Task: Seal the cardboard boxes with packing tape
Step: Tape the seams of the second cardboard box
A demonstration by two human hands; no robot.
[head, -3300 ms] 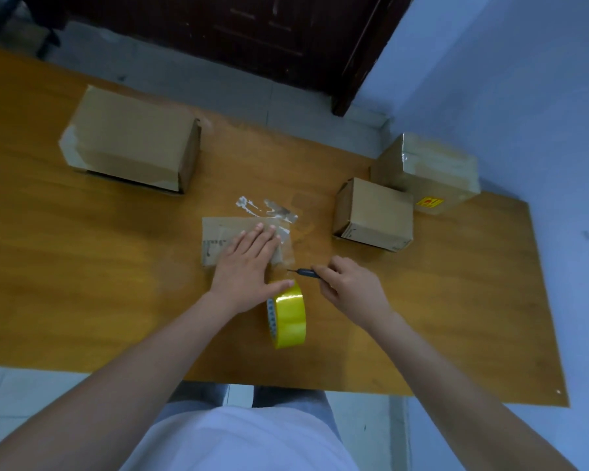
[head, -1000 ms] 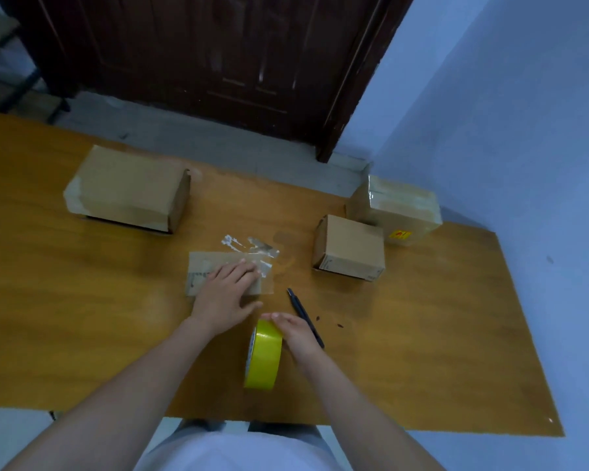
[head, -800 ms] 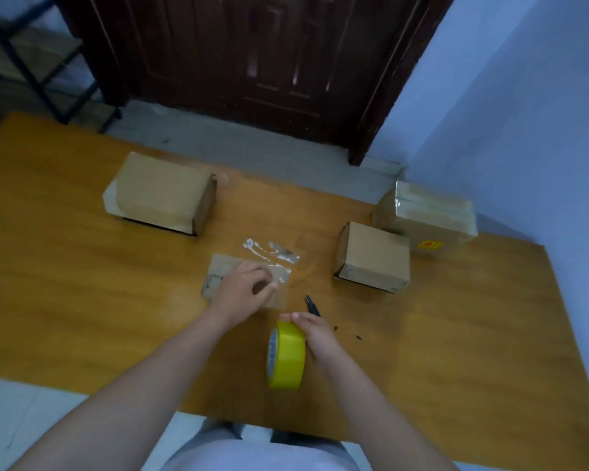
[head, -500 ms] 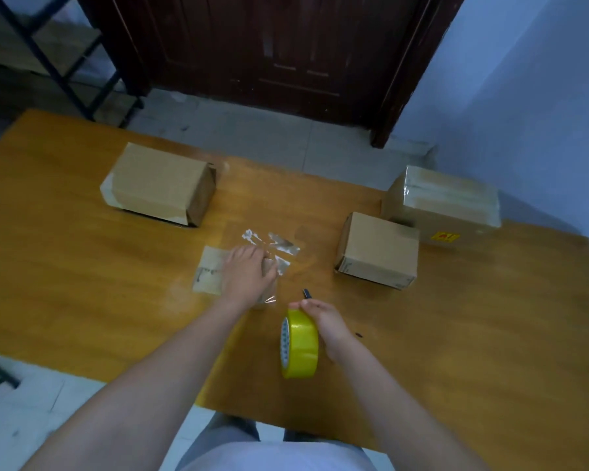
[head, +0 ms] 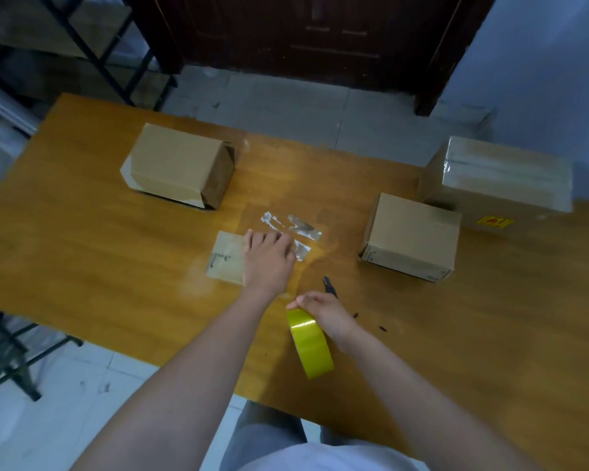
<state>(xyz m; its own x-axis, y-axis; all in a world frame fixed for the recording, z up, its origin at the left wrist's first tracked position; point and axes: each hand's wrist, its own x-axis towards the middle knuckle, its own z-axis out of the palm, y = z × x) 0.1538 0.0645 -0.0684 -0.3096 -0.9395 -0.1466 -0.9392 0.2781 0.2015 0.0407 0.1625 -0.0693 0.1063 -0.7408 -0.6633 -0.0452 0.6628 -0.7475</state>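
Left hand (head: 267,263) presses flat, fingers extended, on the small flat cardboard box (head: 227,258) at desk (head: 82,266) centre. Right hand (head: 323,312) grips the yellow tape roll (head: 310,343) on edge just beside it. Recommended: keep the box pinned, draw tape taut along the seam.

single head-worn view, looking steeply down and forward, close over the table (head: 82,266), door beyond

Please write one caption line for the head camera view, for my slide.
Left hand presses a flat cardboard piece; right hand grips the yellow tape roll.
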